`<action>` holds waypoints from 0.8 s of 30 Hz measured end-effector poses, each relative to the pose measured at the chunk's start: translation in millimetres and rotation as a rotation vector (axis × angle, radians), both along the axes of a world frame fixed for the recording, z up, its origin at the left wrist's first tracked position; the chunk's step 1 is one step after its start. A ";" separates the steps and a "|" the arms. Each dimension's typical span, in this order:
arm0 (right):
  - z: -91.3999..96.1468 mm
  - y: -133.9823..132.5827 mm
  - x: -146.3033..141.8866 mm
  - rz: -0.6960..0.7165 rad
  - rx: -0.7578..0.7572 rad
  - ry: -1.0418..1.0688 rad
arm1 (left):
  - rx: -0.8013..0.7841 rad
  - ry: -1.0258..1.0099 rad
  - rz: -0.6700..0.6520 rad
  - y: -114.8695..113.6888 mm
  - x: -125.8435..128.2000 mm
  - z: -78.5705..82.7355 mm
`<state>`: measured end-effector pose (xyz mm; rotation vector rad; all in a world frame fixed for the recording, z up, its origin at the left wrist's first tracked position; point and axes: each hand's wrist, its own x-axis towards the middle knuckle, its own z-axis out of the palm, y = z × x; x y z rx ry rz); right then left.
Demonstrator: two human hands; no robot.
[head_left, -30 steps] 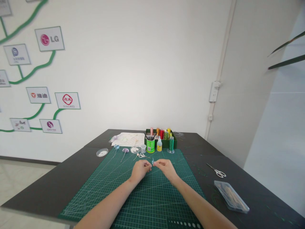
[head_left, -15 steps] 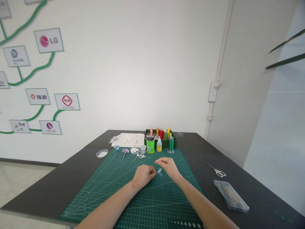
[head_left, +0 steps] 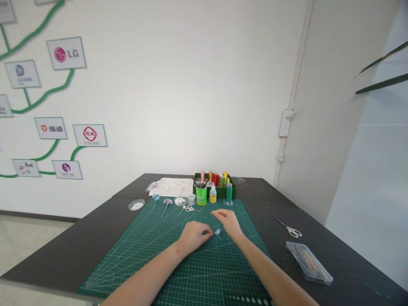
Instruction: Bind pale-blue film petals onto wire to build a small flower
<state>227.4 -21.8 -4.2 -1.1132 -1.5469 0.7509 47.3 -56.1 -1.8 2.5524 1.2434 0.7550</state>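
Note:
Over the green cutting mat, my left hand is closed in a pinch. A small pale blue petal piece sticks out to the right of its fingertips and appears to be held there. My right hand is up and to the right of it, thumb and fingers pinched together. Whatever lies between those fingertips is too small to make out. Beyond the hands, white-handled scissors lie on the mat, close to a blue flower and a purple flower on thin stems.
At the back stand a green can of tools, a glue bottle, a green thread spool and a box of coloured spools. To the right lie more scissors and a clear plastic case. A shallow dish sits left.
My left hand has shifted slightly right, and the blue petal piece has moved with it and turned. My right hand has moved a little to the right, still pinched.

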 end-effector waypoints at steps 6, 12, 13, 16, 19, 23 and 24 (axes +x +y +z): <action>-3.5 4.1 3.9 0.005 -0.021 -0.004 | 0.026 -0.044 -0.030 1.1 -0.7 -1.1; -3.8 5.1 5.4 0.049 -0.062 0.012 | 0.047 -0.084 -0.042 -1.2 -0.4 2.5; -4.0 5.2 5.4 0.057 -0.073 0.024 | 0.051 -0.092 -0.041 -1.7 -0.2 3.3; -4.9 5.5 5.1 0.082 -0.103 0.058 | 0.063 -0.120 -0.033 -3.4 0.2 5.3; -7.0 6.3 4.8 0.084 -0.117 0.058 | 0.066 -0.131 -0.026 -5.2 1.0 6.4; -9.7 6.7 4.6 0.058 -0.137 0.031 | 0.050 -0.132 -0.004 -7.2 2.1 6.5; -9.8 6.5 4.4 0.057 -0.143 0.028 | 0.042 -0.139 0.001 -7.6 2.4 6.5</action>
